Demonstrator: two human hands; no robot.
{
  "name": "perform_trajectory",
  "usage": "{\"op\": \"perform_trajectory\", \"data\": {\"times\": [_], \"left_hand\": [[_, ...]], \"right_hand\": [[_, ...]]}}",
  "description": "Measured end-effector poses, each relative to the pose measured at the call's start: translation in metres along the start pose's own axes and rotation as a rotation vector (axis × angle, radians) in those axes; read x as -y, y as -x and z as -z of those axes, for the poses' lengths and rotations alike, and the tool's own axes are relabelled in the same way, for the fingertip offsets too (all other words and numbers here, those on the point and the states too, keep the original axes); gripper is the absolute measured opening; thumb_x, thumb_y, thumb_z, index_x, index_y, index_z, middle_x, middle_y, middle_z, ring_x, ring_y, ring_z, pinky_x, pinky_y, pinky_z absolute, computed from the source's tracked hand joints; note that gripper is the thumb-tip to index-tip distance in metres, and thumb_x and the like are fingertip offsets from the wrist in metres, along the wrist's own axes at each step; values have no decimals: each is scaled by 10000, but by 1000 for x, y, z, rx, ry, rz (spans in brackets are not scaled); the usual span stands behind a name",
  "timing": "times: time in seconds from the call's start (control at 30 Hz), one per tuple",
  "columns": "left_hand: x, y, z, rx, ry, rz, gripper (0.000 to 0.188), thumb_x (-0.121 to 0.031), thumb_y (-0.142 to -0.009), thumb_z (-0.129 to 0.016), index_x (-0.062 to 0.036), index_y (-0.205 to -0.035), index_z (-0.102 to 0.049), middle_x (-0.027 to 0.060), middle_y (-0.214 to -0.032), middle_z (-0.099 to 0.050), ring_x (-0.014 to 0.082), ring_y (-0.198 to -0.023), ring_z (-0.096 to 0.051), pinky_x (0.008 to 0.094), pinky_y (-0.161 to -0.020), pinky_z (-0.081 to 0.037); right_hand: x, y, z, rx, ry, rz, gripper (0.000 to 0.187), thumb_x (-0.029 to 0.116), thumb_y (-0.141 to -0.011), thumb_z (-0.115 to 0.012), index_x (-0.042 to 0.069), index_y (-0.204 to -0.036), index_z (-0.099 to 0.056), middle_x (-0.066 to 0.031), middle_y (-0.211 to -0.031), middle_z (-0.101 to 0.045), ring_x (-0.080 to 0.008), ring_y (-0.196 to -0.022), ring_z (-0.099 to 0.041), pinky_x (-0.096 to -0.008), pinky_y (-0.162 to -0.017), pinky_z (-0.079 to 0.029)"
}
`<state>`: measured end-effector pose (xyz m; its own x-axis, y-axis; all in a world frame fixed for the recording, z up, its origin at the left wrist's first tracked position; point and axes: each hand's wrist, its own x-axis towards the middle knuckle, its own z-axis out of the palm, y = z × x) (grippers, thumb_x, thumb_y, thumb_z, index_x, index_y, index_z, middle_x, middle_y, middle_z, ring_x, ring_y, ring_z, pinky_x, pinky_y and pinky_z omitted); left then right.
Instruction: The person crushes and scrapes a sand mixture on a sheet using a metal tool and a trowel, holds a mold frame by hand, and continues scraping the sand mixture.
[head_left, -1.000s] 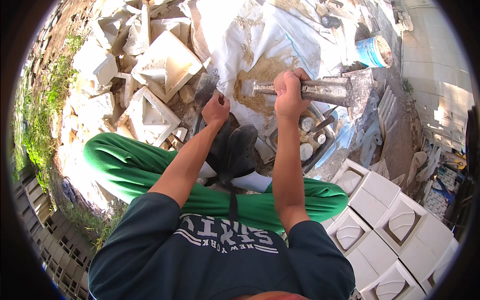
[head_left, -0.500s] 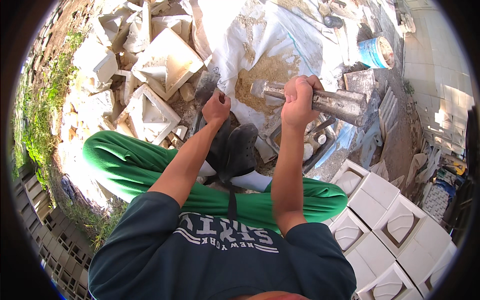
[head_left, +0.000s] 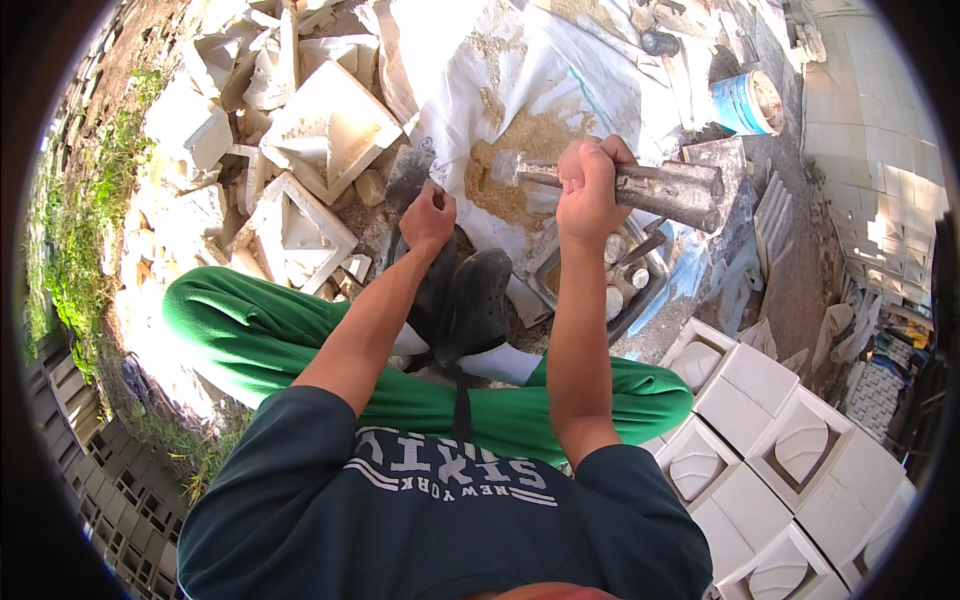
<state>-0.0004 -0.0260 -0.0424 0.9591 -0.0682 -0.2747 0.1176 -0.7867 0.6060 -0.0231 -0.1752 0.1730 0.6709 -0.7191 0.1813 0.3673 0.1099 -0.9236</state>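
Note:
My left hand is closed with a flat grey blade, like that of a trowel or scraper, sticking out beyond its fingers; the grip is hidden. In my right hand is a long, plaster-caked grey tool, held across in a fist. Its thick dark end points right, and a thinner, pale tip reaches left over a sandy heap on a white sheet. I cannot tell the tool's kind. Below the right fist sits a dark tray with jars and handled tools.
Broken white and cream cast blocks are piled at the left. A blue and white bucket lies tilted at the far right. Square white blocks with carved recesses stand close at the lower right. My black clogs are between my hands.
My right hand and its tool have shifted slightly up and left, uncovering more of the tray. My left hand and its blade hold nearly the same place.

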Motion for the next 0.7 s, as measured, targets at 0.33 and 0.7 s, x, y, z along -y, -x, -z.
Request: {"op": "perform_trajectory", "data": {"times": [0.33, 0.7], "left_hand": [[11, -2, -4, -17, -3, -10, 192, -323, -790, -596, -149, -859, -633, 42, -772, -679, 277, -752, -653, 390, -680, -499], [-12, -1, -4, 7, 40, -40, 177, -311, -787, -603, -148, -855, -622, 50, -763, -676, 282, -744, -655, 393, -675, -500]], "right_hand": [[-31, -11, -11, 253, 116, -81, 300, 1, -791, -570, 91, -560, -401, 79, -534, -372, -12, -483, -319, -221, -430, -261], [-96, -17, 12, 252, 345, -65, 290, 4, -804, -566, 89, -574, -411, 93, -549, -376, -7, -489, -331, -229, -431, -259]]}}
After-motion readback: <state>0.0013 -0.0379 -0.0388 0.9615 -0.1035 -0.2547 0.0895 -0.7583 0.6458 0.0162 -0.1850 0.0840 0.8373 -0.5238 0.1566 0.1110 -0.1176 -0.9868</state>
